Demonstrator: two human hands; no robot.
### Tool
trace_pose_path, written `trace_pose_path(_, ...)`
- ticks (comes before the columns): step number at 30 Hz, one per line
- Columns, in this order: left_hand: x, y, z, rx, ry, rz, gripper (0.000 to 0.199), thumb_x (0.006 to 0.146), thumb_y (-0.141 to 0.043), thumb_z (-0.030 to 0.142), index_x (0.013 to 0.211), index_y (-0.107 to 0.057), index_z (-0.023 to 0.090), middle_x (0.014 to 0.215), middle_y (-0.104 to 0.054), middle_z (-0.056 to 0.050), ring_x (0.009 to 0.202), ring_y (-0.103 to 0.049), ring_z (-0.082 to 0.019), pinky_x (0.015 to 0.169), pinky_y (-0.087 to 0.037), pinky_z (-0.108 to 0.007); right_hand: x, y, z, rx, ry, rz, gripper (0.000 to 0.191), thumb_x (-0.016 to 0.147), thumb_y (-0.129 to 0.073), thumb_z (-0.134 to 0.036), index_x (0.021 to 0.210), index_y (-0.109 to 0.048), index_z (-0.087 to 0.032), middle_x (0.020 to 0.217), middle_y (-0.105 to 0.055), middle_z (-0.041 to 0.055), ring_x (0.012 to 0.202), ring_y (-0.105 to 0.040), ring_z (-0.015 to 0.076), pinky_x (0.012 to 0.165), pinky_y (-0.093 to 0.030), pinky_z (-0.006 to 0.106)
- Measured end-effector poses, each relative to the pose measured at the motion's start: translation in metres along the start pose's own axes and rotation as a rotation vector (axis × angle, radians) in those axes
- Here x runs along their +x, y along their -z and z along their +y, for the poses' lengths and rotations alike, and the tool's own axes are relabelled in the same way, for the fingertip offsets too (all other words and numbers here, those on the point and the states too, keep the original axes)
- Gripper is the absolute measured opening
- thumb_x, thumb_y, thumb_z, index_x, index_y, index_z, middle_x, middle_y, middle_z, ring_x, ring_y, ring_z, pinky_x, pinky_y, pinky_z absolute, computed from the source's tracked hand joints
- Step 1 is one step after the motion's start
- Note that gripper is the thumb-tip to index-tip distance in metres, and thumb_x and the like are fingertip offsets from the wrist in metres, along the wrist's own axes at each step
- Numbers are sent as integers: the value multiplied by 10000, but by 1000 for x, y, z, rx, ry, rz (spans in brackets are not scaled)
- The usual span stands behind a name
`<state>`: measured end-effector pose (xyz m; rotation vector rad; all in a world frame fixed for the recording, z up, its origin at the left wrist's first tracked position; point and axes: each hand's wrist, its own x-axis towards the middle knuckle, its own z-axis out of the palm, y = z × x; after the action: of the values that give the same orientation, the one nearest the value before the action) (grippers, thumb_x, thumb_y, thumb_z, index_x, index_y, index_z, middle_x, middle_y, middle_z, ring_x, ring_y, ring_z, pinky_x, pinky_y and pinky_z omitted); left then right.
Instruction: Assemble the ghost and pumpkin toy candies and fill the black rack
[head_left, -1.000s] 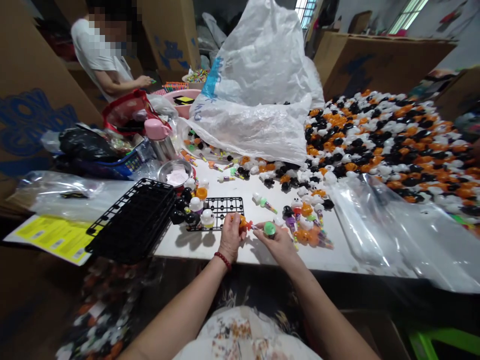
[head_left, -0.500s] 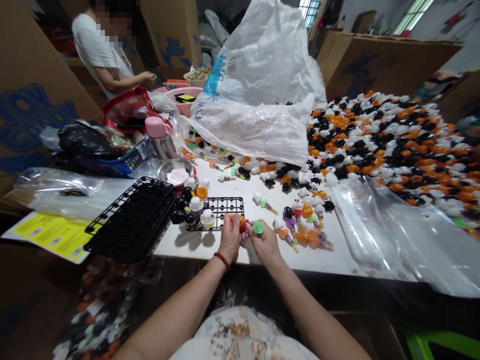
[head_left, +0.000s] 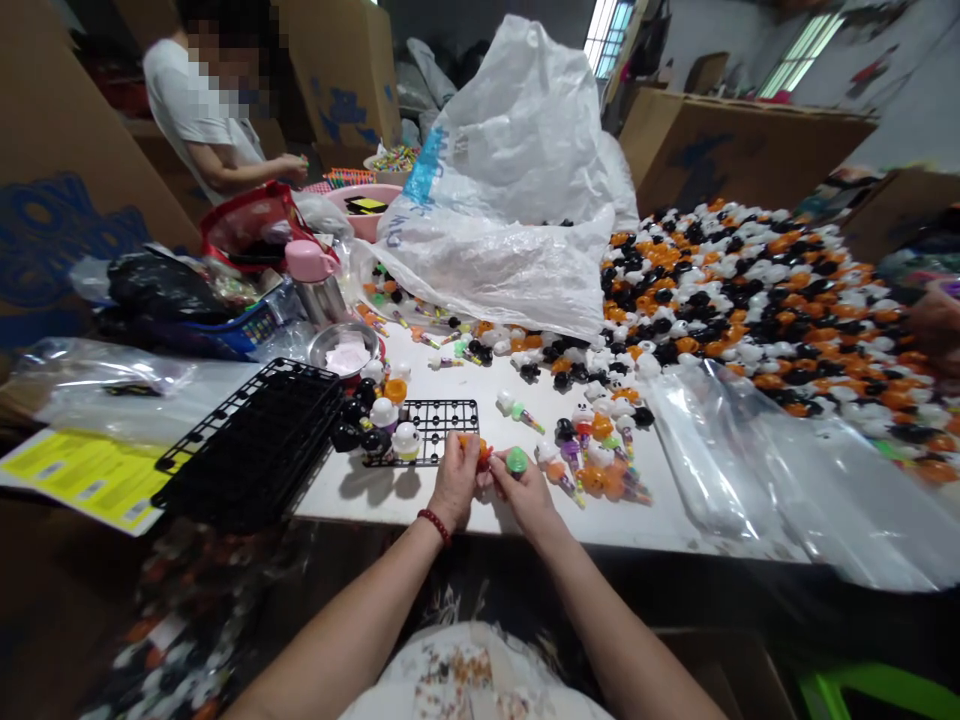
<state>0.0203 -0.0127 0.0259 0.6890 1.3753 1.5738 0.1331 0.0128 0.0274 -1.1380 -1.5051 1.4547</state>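
My left hand (head_left: 455,482) is closed around a small orange pumpkin-like toy piece (head_left: 472,442), mostly covered by the fingers. My right hand (head_left: 527,497) meets it at the fingertips, pinching a reddish part of that piece. A green round-topped piece (head_left: 517,461) also sticks up from my right fist. Just beyond my left hand lies a black grid rack (head_left: 442,408), its left end filled with several white, black and orange toy heads (head_left: 406,440). To the right of my right hand is a loose group of colourful pen-like toys with character heads (head_left: 600,455).
A stack of black grid racks (head_left: 251,440) lies left, beside a metal bowl (head_left: 311,345) and a pink-lidded flask (head_left: 309,262). A large heap of toy heads (head_left: 742,300) covers the right, behind clear plastic bags (head_left: 750,460). A co-worker (head_left: 202,120) stands back left; another person's hand (head_left: 937,320) shows far right.
The view has shifted slightly, so most things sit a little further left. Both hands stay together on the orange piece. Another person's hand has come into view at the far right.
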Motion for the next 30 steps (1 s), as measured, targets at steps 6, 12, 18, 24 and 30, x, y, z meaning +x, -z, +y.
trace_pose_path(6, 0, -2, -3, -24, 5, -67, 548, 903, -378, 677, 1207, -429, 223, 632, -552, 56, 396, -424, -71, 354, -316, -158, 12, 65, -19, -531, 231, 343, 382, 868, -535, -441, 1099, -659, -163, 1122, -643, 145, 1047, -592, 298, 847, -501, 413)
trace_pose_path(12, 0, -4, -11, 86, -54, -44, 407, 888, -493, 596, 934, -545, 195, 654, -538, 44, 433, -404, -45, 397, -317, -153, 53, 61, -53, -1107, 295, 333, 540, 822, -467, -155, 1359, -522, -159, 1513, -351, 173, 1062, -597, 307, 822, -496, 395)
trace_pose_path(18, 1, -3, -16, 104, -25, -79, 369, 880, -524, 564, 853, -524, 197, 611, -478, 62, 443, -412, -58, 392, -311, -159, 156, -7, -61, -1249, 408, 10, 345, 899, -420, -127, 1173, -627, -161, 1163, -598, 143, 1075, -536, 258, 911, -422, 322)
trace_pose_path(24, 2, -1, -21, 131, -19, -105, 340, 895, -508, 541, 860, -523, 203, 616, -488, 54, 468, -434, -71, 401, -320, -166, 223, -45, -48, -1350, 350, -124, 325, 894, -408, -65, 1119, -638, -106, 1126, -604, 184, 1063, -505, 276, 938, -384, 366)
trace_pose_path(30, 2, 0, -22, 168, -24, -112, 317, 910, -499, 512, 862, -533, 201, 632, -508, 48, 493, -453, -68, 452, -344, -166, 220, -49, -26, -1325, 325, -113, 297, 854, -422, -18, 1078, -605, -86, 1111, -598, 194, 1064, -512, 272, 921, -384, 338)
